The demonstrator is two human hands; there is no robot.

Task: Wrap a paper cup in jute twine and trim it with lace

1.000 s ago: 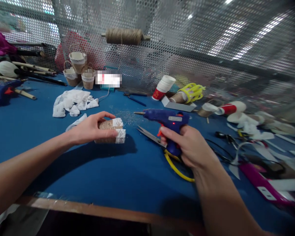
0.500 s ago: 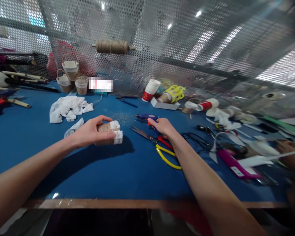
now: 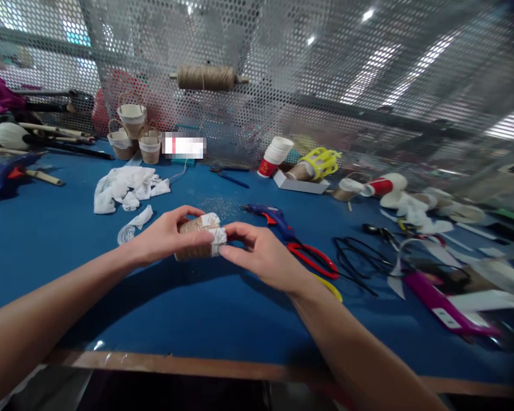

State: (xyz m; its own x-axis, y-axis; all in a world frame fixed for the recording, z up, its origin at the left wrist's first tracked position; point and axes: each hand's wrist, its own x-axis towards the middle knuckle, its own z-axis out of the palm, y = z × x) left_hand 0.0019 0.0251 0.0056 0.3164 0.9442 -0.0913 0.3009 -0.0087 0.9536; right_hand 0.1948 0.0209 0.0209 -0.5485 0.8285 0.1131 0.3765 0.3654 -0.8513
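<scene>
on the blue felt table – both hands, left hand and right hand, grip a twine-wrapped, lace-edged cup.

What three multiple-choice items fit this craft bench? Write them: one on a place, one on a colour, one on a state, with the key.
1. Where does the glue gun lie?
A. On the table beyond the right hand
B. In the left hand
C. Hung on the mesh wall

2. What colour is the table?
A. Green
B. Blue
C. White

3. How is the twine-wrapped cup held?
A. Left alone on the table
B. By the right hand only
C. By both hands

Key:
1 A: it lies on the cloth past the right hand.
2 B: the cover is blue all over.
3 C: the left hand grips it and the right hand's fingers pinch its white-trimmed end.
</scene>
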